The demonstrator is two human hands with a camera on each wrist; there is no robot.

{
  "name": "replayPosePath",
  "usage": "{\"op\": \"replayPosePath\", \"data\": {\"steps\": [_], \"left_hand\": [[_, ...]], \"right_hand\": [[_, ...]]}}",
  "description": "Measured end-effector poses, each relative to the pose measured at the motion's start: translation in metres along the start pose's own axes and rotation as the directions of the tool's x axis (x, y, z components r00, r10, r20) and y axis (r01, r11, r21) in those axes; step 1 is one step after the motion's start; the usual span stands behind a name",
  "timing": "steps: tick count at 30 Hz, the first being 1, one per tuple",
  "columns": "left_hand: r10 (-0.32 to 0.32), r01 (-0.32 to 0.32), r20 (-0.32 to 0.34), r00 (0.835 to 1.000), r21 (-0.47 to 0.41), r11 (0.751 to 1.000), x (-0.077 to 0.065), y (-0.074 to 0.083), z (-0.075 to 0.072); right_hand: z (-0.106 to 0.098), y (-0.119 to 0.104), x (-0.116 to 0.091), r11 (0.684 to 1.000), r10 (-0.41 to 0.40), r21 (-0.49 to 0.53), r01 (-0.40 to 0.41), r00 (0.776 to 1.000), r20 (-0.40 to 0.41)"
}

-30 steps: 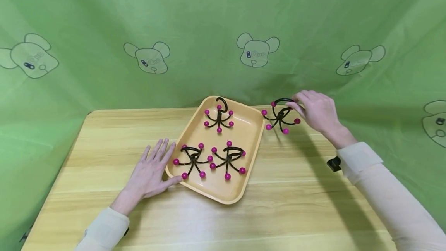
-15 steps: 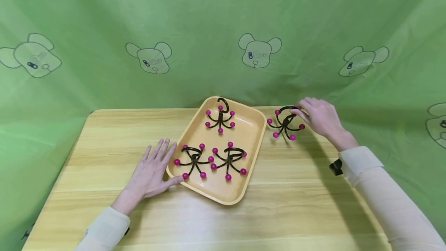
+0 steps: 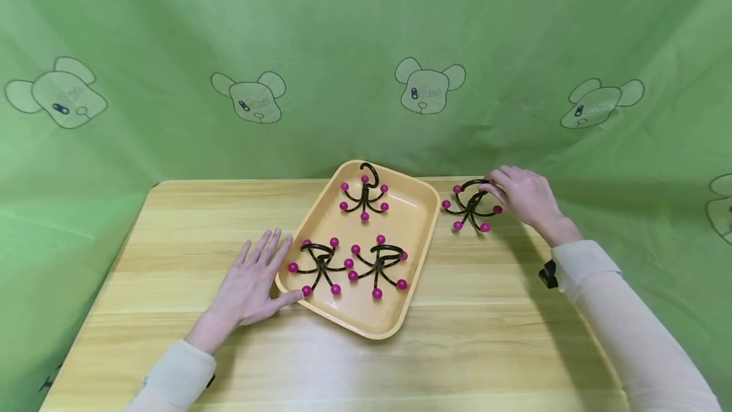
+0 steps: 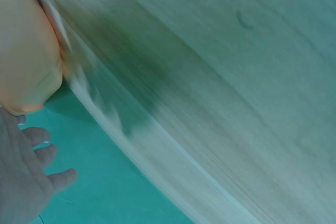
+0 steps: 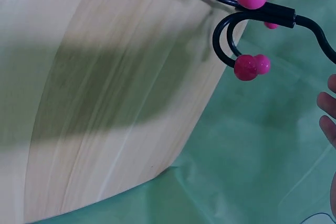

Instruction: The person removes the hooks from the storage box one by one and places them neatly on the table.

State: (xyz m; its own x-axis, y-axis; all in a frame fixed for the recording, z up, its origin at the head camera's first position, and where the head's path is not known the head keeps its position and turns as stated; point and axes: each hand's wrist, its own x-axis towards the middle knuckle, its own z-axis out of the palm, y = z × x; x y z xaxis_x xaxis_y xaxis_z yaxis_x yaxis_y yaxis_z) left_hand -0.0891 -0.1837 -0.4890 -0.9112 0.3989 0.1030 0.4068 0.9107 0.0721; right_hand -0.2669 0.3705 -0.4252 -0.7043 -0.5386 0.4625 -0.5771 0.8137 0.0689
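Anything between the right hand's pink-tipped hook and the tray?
Nothing visible. The right hand pinches the pink-tipped hook by its curved top; its nearest ball is just right of the tray.

One hook [image 3: 471, 204] is pinched by the right hand [image 3: 527, 196] — three others [image 3: 321, 262] are held in the tray [image 3: 408, 212], touched by the left hand [image 3: 247, 291].

A screened-off tabletop booth was pictured, its wood-grain table [image 3: 480, 342] enclosed at the back and on both sides by hanging green cloth [image 3: 337, 18] printed with cartoon animal heads [image 3: 424, 90]. Whether a home, lab or workshop was shown could not be told.
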Motion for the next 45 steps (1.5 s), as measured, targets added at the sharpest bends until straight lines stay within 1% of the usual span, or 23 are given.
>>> {"op": "replayPosePath", "data": {"steps": [3, 6, 12, 16, 19, 22, 24, 26, 28, 30, 36, 45], "left_hand": [[0.003, -0.003, 0.000, 1.000, -0.001, 1.000, 0.000, 0.001, 0.000], [0.005, -0.005, 0.001, 1.000, -0.001, 1.000, 0.000, 0.002, -0.001], [-0.003, 0.004, 0.013, 1.000, -0.010, 1.000, -0.001, 0.003, -0.001], [-0.007, 0.007, 0.014, 1.000, -0.010, 1.000, -0.001, 0.003, -0.001], [-0.006, 0.006, 0.010, 1.000, -0.012, 1.000, -0.001, 0.003, -0.001], [-0.006, 0.006, 0.010, 1.000, -0.015, 1.000, 0.000, 0.003, -0.001], [-0.006, 0.006, 0.012, 1.000, -0.016, 1.000, 0.000, 0.003, -0.001], [-0.005, 0.005, 0.011, 1.000, -0.013, 1.000, 0.001, 0.003, -0.001], [-0.005, 0.005, 0.008, 1.000, -0.009, 1.000, 0.001, 0.003, -0.001], [-0.006, 0.006, 0.008, 1.000, -0.007, 1.000, 0.001, 0.003, -0.001], [-0.009, 0.010, 0.010, 1.000, -0.011, 1.000, 0.001, 0.003, -0.002], [-0.011, 0.011, 0.011, 1.000, -0.011, 1.000, -0.001, 0.003, -0.002]], "right_hand": [[0.004, 0.002, -0.003, 1.000, 0.008, -0.006, -0.008, 1.000, 0.008], [0.006, 0.004, -0.007, 1.000, 0.012, -0.009, -0.012, 1.000, 0.001], [0.009, 0.009, -0.011, 0.999, -0.027, -0.019, 0.026, 0.998, -0.054], [0.010, 0.011, -0.012, 0.999, -0.035, -0.030, 0.033, 0.998, -0.058], [0.009, 0.012, -0.012, 0.999, -0.008, -0.037, 0.007, 1.000, -0.021], [0.006, 0.011, -0.011, 0.998, 0.052, -0.045, -0.049, 0.997, 0.058], [0.002, 0.009, -0.011, 0.994, 0.103, -0.049, -0.097, 0.987, 0.122], [-0.002, 0.007, -0.010, 0.989, 0.146, -0.054, -0.138, 0.972, 0.183], [-0.005, 0.005, -0.009, 0.985, 0.175, -0.054, -0.167, 0.958, 0.226], [-0.008, 0.004, -0.008, 0.983, 0.183, -0.052, -0.176, 0.952, 0.243], [-0.015, -0.004, 0.000, 0.981, 0.195, -0.034, -0.193, 0.949, 0.248], [-0.022, -0.030, 0.019, 0.981, 0.189, -0.009, -0.194, 0.948, 0.257]]}}
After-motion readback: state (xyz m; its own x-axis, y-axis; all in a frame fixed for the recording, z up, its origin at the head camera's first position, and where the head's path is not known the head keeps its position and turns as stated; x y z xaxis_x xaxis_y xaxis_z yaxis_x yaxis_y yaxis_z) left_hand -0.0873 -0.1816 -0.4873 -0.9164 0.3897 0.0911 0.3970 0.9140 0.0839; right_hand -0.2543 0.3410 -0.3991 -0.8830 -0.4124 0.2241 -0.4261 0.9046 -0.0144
